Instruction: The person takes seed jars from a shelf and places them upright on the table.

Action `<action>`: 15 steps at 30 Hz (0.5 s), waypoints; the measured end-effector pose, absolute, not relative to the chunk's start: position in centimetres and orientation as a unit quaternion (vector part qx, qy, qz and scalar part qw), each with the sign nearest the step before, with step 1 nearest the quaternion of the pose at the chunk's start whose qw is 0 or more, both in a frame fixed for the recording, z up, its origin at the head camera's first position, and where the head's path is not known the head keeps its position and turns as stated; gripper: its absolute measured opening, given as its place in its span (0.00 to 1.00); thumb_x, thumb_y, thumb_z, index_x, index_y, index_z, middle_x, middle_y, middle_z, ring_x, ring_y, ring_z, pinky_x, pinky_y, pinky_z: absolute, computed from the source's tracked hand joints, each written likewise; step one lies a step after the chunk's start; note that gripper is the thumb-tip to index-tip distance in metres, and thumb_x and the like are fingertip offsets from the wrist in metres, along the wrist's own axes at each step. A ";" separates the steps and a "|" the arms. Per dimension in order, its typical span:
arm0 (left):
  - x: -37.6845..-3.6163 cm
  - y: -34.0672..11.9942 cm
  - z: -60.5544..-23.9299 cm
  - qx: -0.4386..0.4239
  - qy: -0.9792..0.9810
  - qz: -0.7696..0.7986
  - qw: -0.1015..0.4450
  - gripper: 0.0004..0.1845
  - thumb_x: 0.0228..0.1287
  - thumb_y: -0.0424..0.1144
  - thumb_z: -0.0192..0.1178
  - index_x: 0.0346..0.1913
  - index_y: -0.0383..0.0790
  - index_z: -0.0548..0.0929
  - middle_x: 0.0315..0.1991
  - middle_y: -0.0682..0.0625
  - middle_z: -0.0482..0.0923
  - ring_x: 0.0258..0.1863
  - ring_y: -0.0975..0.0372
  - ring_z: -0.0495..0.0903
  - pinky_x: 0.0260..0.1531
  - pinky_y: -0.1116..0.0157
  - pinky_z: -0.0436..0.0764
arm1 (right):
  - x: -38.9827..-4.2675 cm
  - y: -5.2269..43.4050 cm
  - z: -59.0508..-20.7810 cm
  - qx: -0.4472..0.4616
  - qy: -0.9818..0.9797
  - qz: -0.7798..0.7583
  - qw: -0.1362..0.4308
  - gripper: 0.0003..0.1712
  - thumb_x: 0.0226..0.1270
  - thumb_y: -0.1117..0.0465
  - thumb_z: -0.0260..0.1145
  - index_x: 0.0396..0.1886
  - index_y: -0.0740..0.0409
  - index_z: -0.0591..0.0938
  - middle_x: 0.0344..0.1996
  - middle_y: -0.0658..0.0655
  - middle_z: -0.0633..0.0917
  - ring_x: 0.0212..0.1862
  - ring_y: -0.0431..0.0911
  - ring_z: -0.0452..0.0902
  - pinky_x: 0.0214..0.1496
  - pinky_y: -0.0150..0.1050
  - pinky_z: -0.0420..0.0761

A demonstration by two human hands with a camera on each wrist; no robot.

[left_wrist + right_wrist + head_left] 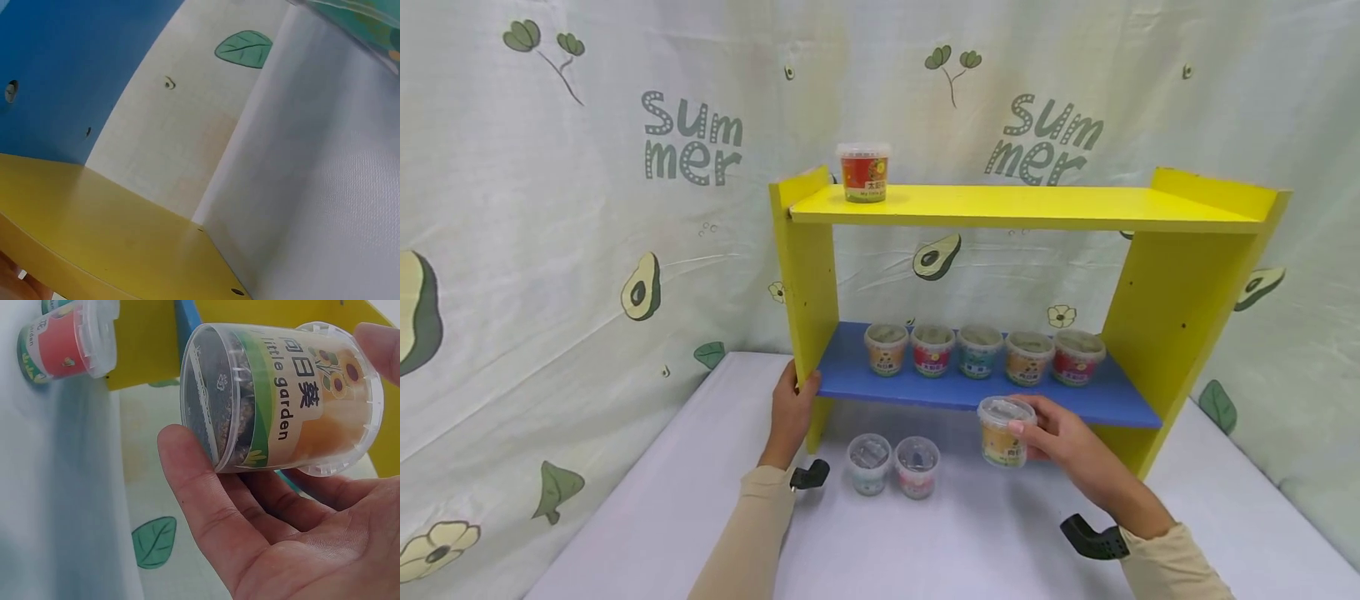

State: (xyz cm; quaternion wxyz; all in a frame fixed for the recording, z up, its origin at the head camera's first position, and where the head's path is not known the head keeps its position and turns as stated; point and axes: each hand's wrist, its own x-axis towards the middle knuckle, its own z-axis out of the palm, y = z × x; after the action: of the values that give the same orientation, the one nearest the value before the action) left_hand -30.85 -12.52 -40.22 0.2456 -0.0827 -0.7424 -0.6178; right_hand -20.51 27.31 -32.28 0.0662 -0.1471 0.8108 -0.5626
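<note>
Left hand (792, 412): clamped on the front edge of the yellow side panel (812, 292) at the shelf unit's left end; maintain this grip so that the unit does not shift on the counter (647, 533). Above and to its right, a red-labelled cup (865, 175) stands on the top board (1037, 205), near that board's left end. Below, a blue-green-labelled cup (868, 468) and a pink-labelled cup (917, 470) stand just beside each other on the counter, in front of the unit's left end; keep both wrists clear of them. Next, five cups (979, 357) stand in a row on the blue shelf (846, 367), the rightmost near its right end. The orange-labelled cup (1003, 437) is off the counter, in front of the blue shelf's front edge and right of its middle, lid up. Right hand (1060, 437): fingers and thumb closed around this cup. For good handling, hold the cup level to keep its loose contents settled, grip firmly without squeezing the clear plastic wall, and leave a gap between its base and the shelf's front edge. Avoid knocking the row behind.
</note>
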 end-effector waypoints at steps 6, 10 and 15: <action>-30.8 -12.5 -40.0 -0.080 -0.745 -0.615 0.245 0.26 0.75 0.47 0.54 0.69 0.37 0.68 0.57 0.40 0.73 0.52 0.49 0.74 0.56 0.49 0.72 | -20.5 27.7 -32.8 -0.155 0.810 -0.561 0.071 0.35 0.76 0.52 0.59 0.74 0.65 0.61 0.58 0.65 0.76 0.54 0.54 0.75 0.53 0.44 0.78; -31.1 -12.4 -39.8 -0.089 -0.743 -0.613 0.254 0.26 0.74 0.48 0.54 0.67 0.37 0.69 0.55 0.41 0.74 0.51 0.49 0.74 0.55 0.49 0.73 | -20.5 28.1 -32.9 -0.157 0.813 -0.557 0.067 0.35 0.76 0.52 0.59 0.74 0.65 0.61 0.58 0.65 0.76 0.55 0.54 0.75 0.52 0.42 0.79; -31.0 -12.4 -40.3 -0.083 -0.741 -0.616 0.252 0.26 0.74 0.49 0.54 0.67 0.37 0.69 0.55 0.40 0.74 0.50 0.49 0.74 0.55 0.48 0.73 | -20.3 28.3 -33.4 -0.148 0.813 -0.558 0.080 0.35 0.76 0.51 0.60 0.73 0.64 0.62 0.58 0.65 0.75 0.55 0.54 0.74 0.53 0.42 0.78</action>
State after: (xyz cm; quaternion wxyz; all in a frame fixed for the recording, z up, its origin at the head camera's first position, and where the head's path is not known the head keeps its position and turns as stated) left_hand -30.97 -12.44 -40.32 0.2519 -0.0833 -0.7415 -0.6163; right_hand -20.31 28.32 -33.36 0.0803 -0.1484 0.8126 -0.5579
